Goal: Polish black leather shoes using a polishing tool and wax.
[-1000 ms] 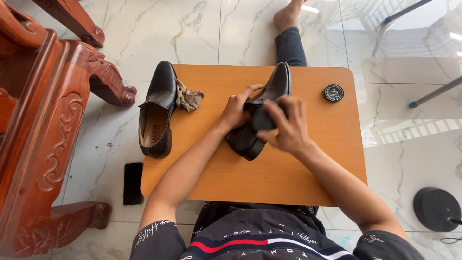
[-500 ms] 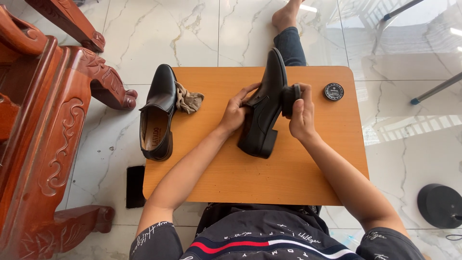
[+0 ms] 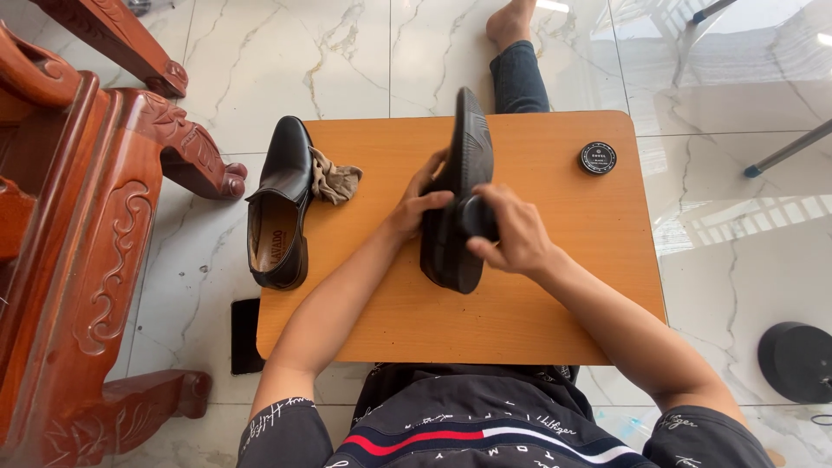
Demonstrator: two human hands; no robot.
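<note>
A black leather shoe (image 3: 464, 156) stands on its edge in the middle of the orange wooden table (image 3: 555, 303), its dark sole turned to the right. My left hand (image 3: 418, 204) grips it from the left side. My right hand (image 3: 517, 240) presses a small black round pad (image 3: 477, 217) against the shoe's sole side near the heel. The matching second shoe (image 3: 279, 204) lies at the table's left edge, opening up, with a crumpled brown cloth (image 3: 334, 179) beside it.
A small round black tin (image 3: 598, 158) sits at the table's far right. A carved red-brown wooden furniture piece (image 3: 87, 234) stands to the left. A dark phone (image 3: 245, 335) lies on the marble floor, and a black round base (image 3: 796, 360) is at the right. My leg (image 3: 518, 69) stretches beyond the table.
The shoe has been turned from lying tilted to standing on its edge with the sole showing. My right hand shifted from on top of it to its right side.
</note>
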